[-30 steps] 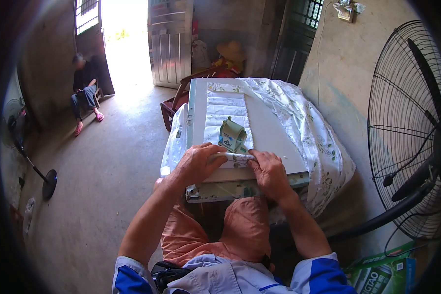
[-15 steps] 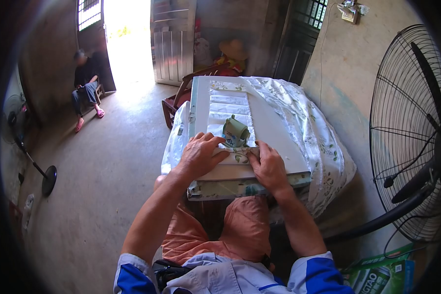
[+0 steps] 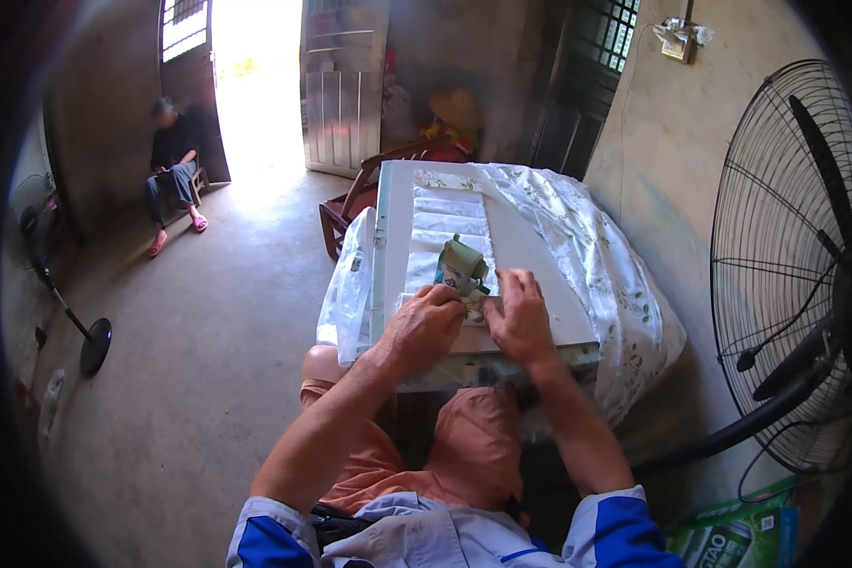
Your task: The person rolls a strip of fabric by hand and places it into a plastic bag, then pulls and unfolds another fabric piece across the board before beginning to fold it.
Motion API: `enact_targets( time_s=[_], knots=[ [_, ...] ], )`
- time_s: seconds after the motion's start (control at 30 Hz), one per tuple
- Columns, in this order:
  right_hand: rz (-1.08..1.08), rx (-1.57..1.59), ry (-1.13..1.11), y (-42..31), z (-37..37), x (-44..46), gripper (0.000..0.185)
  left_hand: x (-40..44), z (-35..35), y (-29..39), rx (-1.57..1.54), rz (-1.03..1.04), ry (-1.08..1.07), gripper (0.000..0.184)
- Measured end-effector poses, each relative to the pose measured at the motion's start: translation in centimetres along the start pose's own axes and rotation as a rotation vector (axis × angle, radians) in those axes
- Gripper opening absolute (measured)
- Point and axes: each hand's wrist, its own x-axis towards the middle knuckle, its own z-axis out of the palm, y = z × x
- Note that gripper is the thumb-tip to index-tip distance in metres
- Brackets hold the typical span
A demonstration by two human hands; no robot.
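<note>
A long white cloth strip (image 3: pixel 448 223) with folds across it and a leafy print at its ends lies on a white board (image 3: pixel 544 317). Near the strip's close end stands a pale green, box-like thing (image 3: pixel 464 257) with a printed side; its kind I cannot make out. My left hand (image 3: pixel 420 327) is closed at the near end of the strip, its fingertips pinching the printed cloth just below the green thing. My right hand (image 3: pixel 523 317) has its thumb and curled fingers on the same cloth end, to the right. The fingers partly hide the cloth there.
Lacy floral cloth (image 3: pixel 625 275) drapes over the table's right side. A large black fan (image 3: pixel 786 265) stands close on the right, a smaller fan (image 3: pixel 95 346) at left. A person (image 3: pixel 172 166) sits by the open door. A wooden chair (image 3: pixel 336 222) is behind the table.
My left hand has moved right, closer to my right hand, and its fingers have drawn together on the cloth. The right hand stays near its place. The view has shifted slightly.
</note>
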Motion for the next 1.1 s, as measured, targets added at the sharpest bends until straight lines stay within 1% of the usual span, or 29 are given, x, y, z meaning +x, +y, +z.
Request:
enact_targets(
  time_s=[0.03,0.07,0.1,0.17,0.2,0.3,0.4,0.5,0.8,0.83,1.0,1.1],
  knots=[
    [-0.058,0.050,0.058,0.1,0.0,0.5,0.048,-0.1,0.1,-0.1,0.012,-0.013,-0.011,0.019],
    [-0.067,0.073,0.041,-0.7,-0.6,1.2,0.057,-0.2,-0.1,0.2,0.022,-0.027,-0.025,0.020],
    [-0.096,0.060,0.013,-1.1,-0.7,1.9,0.059,-0.2,-0.2,0.4,0.032,-0.040,-0.042,0.021],
    [-0.152,0.032,-0.043,-1.9,-0.6,3.2,0.062,-0.3,0.1,0.4,0.019,-0.007,-0.002,0.019],
    [-0.133,0.006,-0.097,-2.2,-0.5,3.6,0.068,-0.3,0.2,0.3,0.013,0.009,0.020,0.017],
    [-0.080,0.033,-0.231,-0.7,1.5,5.3,0.069,-0.3,0.6,-0.1,0.009,0.000,0.028,0.021],
    [-0.138,0.015,-0.182,0.8,3.2,6.8,0.069,-0.4,0.3,0.1,-0.021,0.002,0.000,0.021],
    [-0.075,-0.016,-0.178,2.2,5.1,9.3,0.067,-0.4,0.4,0.1,0.007,0.031,0.006,0.022],
    [0.167,-0.257,-0.231,5.1,11.7,18.3,0.074,-0.5,0.8,0.0,0.053,0.028,0.005,0.020],
    [0.198,-0.276,-0.243,5.0,12.0,19.1,0.074,-0.5,0.8,0.0,0.046,0.018,-0.001,0.021],
    [0.222,-0.355,-0.319,5.3,12.2,20.7,0.081,-0.6,0.7,0.2,0.037,0.001,0.011,0.021],
    [0.238,-0.361,-0.220,4.9,10.9,19.5,0.075,-0.5,0.7,0.2,0.025,0.001,0.006,0.020]
  ],
)
